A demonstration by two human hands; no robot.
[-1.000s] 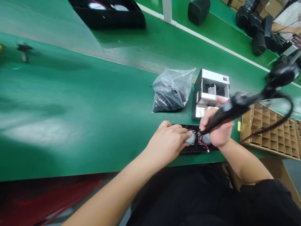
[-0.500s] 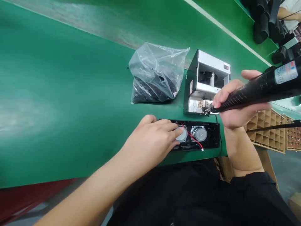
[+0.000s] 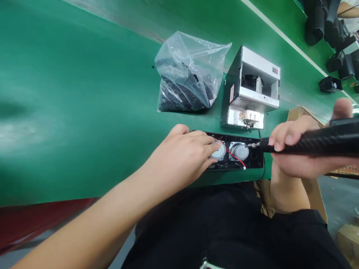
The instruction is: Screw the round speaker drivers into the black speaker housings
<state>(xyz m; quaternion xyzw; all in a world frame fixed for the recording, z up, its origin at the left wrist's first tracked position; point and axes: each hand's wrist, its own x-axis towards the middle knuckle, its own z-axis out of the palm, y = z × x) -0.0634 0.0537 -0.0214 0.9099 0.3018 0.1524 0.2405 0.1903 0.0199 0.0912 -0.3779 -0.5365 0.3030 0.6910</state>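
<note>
My left hand (image 3: 193, 153) grips the left end of a long black speaker housing (image 3: 256, 160), its fingertips on the left round speaker driver (image 3: 220, 152). A second speaker driver (image 3: 240, 151) lies bare to the right, and a red and black wire (image 3: 235, 157) with a white plug runs between the two. My right hand (image 3: 300, 149) is wrapped round a black electric screwdriver (image 3: 322, 140), held nearly level. Its bit points left and reaches the upper right edge of the right driver; whether a screw is on the tip I cannot make out.
Behind the housing stands a silver and black screw feeder (image 3: 252, 89). Left of it lies a clear plastic bag (image 3: 190, 74) of small black parts. Black speaker cases (image 3: 331, 84) and another person's arm (image 3: 347, 10) are at the far right. Cardboard (image 3: 314, 194) sits below the bench edge.
My right hand has brought the screwdriver from the screw feeder down to the right speaker driver. My left hand keeps its hold on the housing. The whole view has shifted slightly.
</note>
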